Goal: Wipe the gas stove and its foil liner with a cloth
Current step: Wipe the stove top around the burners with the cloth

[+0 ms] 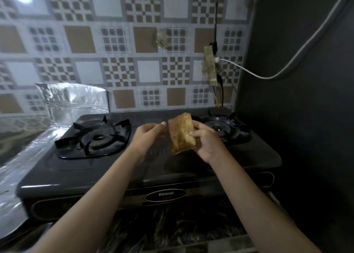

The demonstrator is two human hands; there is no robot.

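Right now the right hand (206, 140) pinches a folded tan cloth (182, 133) above the middle of the black gas stove (76, 173), while the left hand (147, 135) hovers just beside it, fingers relaxed and empty. Best to lay the cloth flat for full contact, then wipe toward the foil liner (24, 157) at the left, skirting the burner grates (93, 137).

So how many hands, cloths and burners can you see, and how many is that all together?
Hands: 2, left hand and right hand
Cloths: 1, cloth, held in the right hand
Burners: 2, left burner and right burner
Total: 5
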